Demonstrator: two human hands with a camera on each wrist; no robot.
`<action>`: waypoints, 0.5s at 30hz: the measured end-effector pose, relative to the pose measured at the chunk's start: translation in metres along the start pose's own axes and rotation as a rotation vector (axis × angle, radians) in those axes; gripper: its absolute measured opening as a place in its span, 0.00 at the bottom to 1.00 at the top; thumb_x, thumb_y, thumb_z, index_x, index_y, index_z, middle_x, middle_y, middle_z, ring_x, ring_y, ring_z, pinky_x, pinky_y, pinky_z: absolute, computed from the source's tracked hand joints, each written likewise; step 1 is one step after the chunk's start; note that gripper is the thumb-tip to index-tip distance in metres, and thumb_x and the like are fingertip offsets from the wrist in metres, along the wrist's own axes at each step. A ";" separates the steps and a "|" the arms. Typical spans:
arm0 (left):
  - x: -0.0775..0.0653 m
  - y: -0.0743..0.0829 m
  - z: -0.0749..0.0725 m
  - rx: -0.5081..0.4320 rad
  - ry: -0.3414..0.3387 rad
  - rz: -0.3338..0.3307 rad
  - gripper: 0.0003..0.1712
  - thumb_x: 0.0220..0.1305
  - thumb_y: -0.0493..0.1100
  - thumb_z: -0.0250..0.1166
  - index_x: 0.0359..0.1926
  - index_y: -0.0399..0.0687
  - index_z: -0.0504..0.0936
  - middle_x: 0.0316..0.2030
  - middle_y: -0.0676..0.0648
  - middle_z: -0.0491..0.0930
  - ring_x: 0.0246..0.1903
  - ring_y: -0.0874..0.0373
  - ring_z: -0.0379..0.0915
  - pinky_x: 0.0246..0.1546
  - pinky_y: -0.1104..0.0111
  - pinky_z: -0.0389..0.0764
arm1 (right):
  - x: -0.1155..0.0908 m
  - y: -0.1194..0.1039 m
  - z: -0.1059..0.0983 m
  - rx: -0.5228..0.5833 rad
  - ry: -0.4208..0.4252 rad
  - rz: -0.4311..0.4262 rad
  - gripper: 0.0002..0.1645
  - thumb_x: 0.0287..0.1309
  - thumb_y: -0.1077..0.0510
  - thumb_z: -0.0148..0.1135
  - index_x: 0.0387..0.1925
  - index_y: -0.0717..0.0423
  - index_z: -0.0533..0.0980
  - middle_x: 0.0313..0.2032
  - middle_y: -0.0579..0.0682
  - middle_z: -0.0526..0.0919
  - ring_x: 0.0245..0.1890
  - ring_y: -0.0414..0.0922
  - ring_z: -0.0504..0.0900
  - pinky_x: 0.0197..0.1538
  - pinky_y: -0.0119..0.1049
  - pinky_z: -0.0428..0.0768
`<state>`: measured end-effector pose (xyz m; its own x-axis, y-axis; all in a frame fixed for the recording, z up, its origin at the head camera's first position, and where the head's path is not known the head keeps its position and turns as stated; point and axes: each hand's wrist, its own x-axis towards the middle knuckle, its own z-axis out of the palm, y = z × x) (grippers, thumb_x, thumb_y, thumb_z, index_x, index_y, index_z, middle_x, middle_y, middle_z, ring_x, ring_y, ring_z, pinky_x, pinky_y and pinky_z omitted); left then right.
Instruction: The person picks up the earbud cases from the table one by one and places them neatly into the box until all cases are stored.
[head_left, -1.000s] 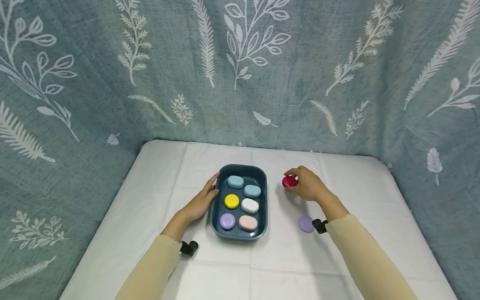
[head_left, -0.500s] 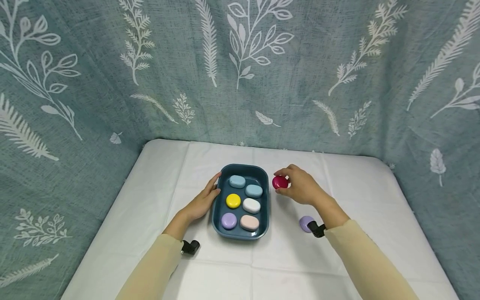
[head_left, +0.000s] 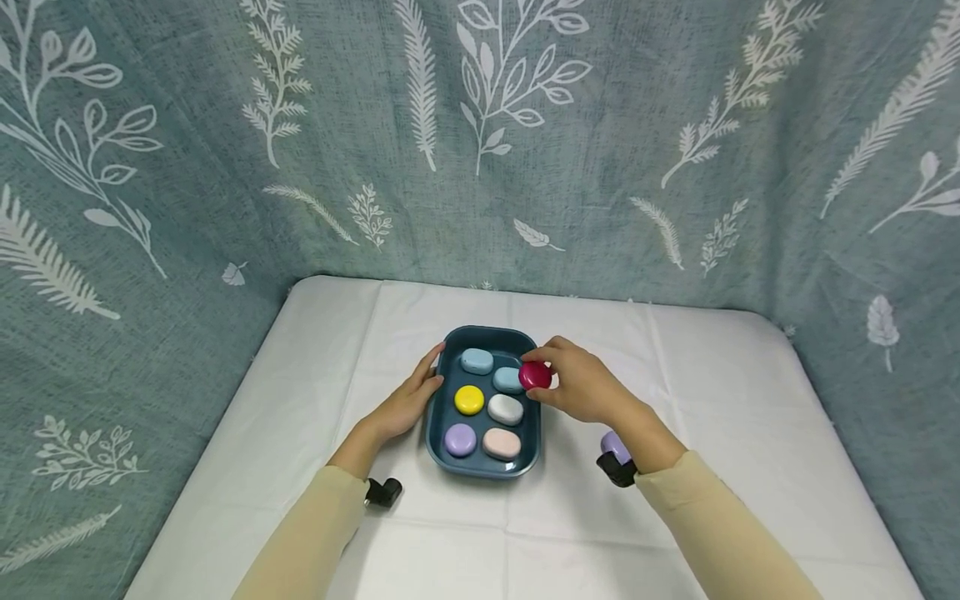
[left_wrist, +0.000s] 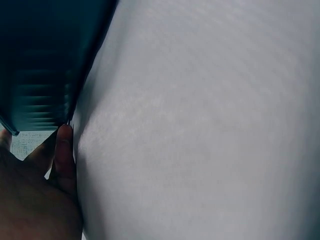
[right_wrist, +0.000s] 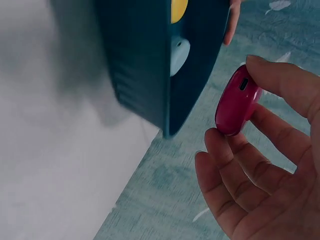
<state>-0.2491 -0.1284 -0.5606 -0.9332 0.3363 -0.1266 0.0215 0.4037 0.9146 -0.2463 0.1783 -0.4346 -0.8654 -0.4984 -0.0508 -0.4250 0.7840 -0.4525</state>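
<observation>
Pinched between thumb and fingers of my right hand (head_left: 585, 383) is a round, glossy red case (head_left: 535, 375). It is above the right rim of a dark teal tray (head_left: 483, 473). A small oval port shows on the red case (right_wrist: 235, 102) in the right wrist view. My left hand (head_left: 397, 408) rests against the tray's left side, fingers extended to its wall and rim. Inside the tray lie two light blue oval pieces, the farther one (head_left: 477, 361) fully visible, a yellow round piece (head_left: 469, 400), a white oval piece (head_left: 506, 409), a purple round piece (head_left: 460, 440) and a pink oval piece (head_left: 502, 444).
A second purple round piece (head_left: 615, 446) lies on the white cloth right of the tray, partly hidden by the right wrist and its black camera (head_left: 617, 469). The white-covered table (head_left: 420, 550) meets a leaf-patterned green curtain (head_left: 450, 225) at the back and sides.
My right hand has carried the red case leftward from beside the tray to over its right rim. The left hand has stayed at the tray's left side.
</observation>
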 end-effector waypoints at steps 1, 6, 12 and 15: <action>0.000 0.000 0.000 -0.003 -0.001 0.002 0.33 0.84 0.56 0.43 0.81 0.84 0.43 0.80 0.38 0.57 0.79 0.39 0.54 0.78 0.36 0.49 | 0.000 -0.003 0.001 -0.004 -0.005 -0.007 0.31 0.60 0.53 0.76 0.64 0.56 0.79 0.53 0.54 0.80 0.46 0.48 0.81 0.47 0.39 0.84; 0.001 0.001 -0.001 -0.013 -0.006 0.002 0.33 0.84 0.57 0.43 0.81 0.85 0.43 0.80 0.39 0.58 0.79 0.38 0.55 0.78 0.37 0.48 | 0.001 -0.015 0.010 -0.022 -0.033 -0.046 0.31 0.60 0.52 0.76 0.64 0.56 0.79 0.53 0.53 0.80 0.48 0.48 0.81 0.49 0.39 0.85; 0.001 0.002 -0.001 -0.009 -0.012 0.002 0.33 0.84 0.58 0.43 0.81 0.86 0.42 0.79 0.39 0.58 0.78 0.39 0.56 0.78 0.37 0.49 | 0.005 -0.026 0.025 -0.016 -0.071 -0.074 0.31 0.60 0.52 0.76 0.63 0.54 0.80 0.55 0.53 0.81 0.49 0.47 0.81 0.50 0.39 0.86; 0.000 0.001 0.000 -0.010 -0.014 0.005 0.33 0.84 0.57 0.43 0.81 0.84 0.42 0.79 0.38 0.59 0.78 0.38 0.57 0.78 0.37 0.49 | 0.007 -0.030 0.033 -0.015 -0.075 -0.089 0.30 0.60 0.52 0.76 0.62 0.55 0.80 0.55 0.52 0.82 0.48 0.46 0.82 0.51 0.39 0.86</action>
<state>-0.2494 -0.1280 -0.5593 -0.9281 0.3500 -0.1272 0.0223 0.3933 0.9191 -0.2312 0.1393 -0.4510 -0.8020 -0.5921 -0.0782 -0.5033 0.7405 -0.4453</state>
